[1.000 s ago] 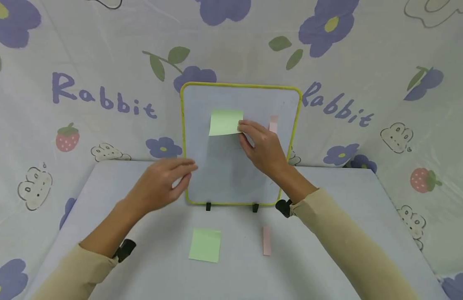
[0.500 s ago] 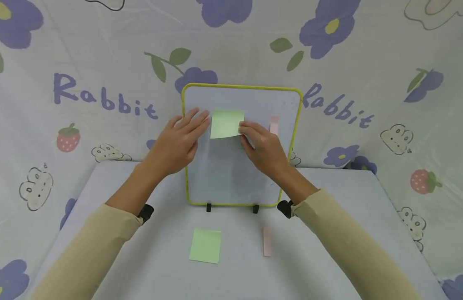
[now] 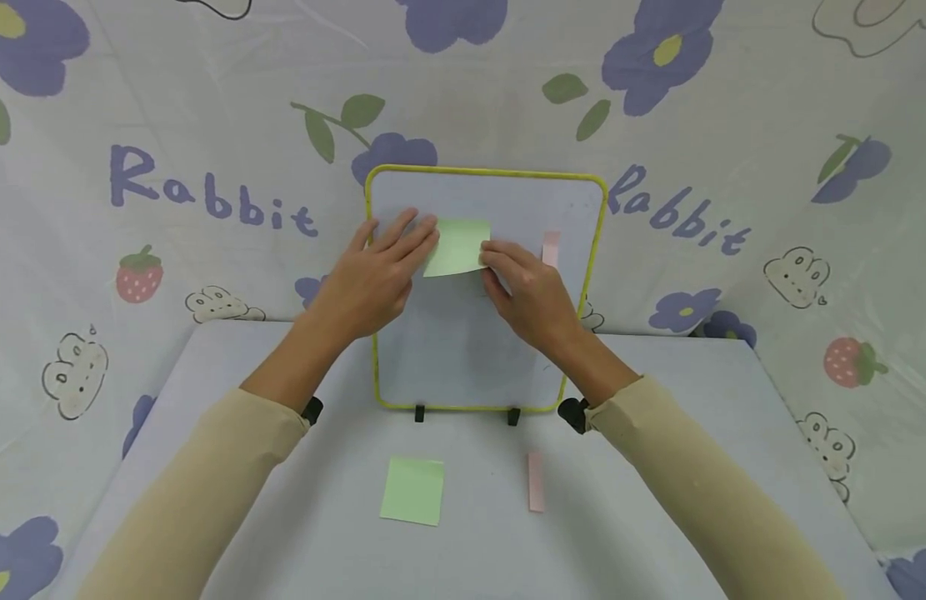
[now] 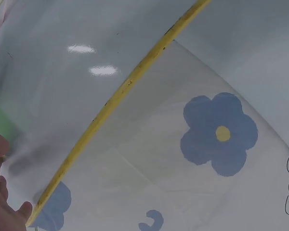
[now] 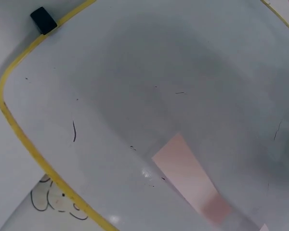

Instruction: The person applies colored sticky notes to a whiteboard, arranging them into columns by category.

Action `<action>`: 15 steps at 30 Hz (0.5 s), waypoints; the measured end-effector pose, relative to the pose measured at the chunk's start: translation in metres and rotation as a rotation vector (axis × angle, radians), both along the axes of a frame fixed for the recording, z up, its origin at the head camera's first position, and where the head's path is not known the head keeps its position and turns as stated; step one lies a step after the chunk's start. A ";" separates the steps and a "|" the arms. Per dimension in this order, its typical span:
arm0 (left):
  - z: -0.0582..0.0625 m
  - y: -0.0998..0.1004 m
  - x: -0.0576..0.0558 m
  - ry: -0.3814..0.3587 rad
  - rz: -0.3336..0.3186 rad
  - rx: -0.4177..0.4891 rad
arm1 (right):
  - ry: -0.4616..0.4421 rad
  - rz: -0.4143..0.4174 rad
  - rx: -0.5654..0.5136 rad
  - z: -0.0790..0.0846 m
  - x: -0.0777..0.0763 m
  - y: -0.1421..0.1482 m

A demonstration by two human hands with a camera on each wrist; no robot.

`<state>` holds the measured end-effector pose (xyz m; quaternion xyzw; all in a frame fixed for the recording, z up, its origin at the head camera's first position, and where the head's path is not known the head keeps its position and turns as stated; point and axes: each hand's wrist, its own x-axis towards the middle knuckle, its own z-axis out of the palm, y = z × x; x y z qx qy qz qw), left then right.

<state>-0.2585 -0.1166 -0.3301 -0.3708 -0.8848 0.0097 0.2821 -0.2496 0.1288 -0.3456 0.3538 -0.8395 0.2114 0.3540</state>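
A green sticky note (image 3: 463, 246) lies against the upper part of a yellow-rimmed whiteboard (image 3: 463, 350) in the head view, its lower edge bowed outward. My right hand (image 3: 533, 292) pinches it at the lower right corner. Over its left edge my left hand (image 3: 372, 279) lays spread, fairly straight fingers, which touch the note and the board. In the left wrist view, a bit of the left hand (image 4: 2, 192) shows at the lower left beside a green patch of the note (image 4: 1, 125). The right hand is out of sight in the right wrist view.
A pink sticky strip (image 3: 550, 250) hangs on the board's right side, also a large pink strip (image 5: 190, 175) in the right wrist view. On the white table lie another green sticky note (image 3: 412, 492) and a pink strip (image 3: 535, 482). Black feet (image 3: 420, 413) hold the board's bottom.
My left hand has risen from beside the board's left edge, moving up and right onto the note's left edge. The right hand keeps its pinch at the lower right corner.
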 end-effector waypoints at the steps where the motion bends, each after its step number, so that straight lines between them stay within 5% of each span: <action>1: -0.001 0.001 0.000 0.002 0.005 0.000 | -0.004 -0.001 0.004 0.000 0.000 0.000; 10: -0.008 0.004 -0.002 0.052 0.067 -0.050 | -0.021 -0.091 0.109 0.000 0.003 0.000; 15: -0.008 0.006 -0.001 0.067 0.126 -0.128 | 0.121 -0.194 0.380 0.002 0.000 -0.003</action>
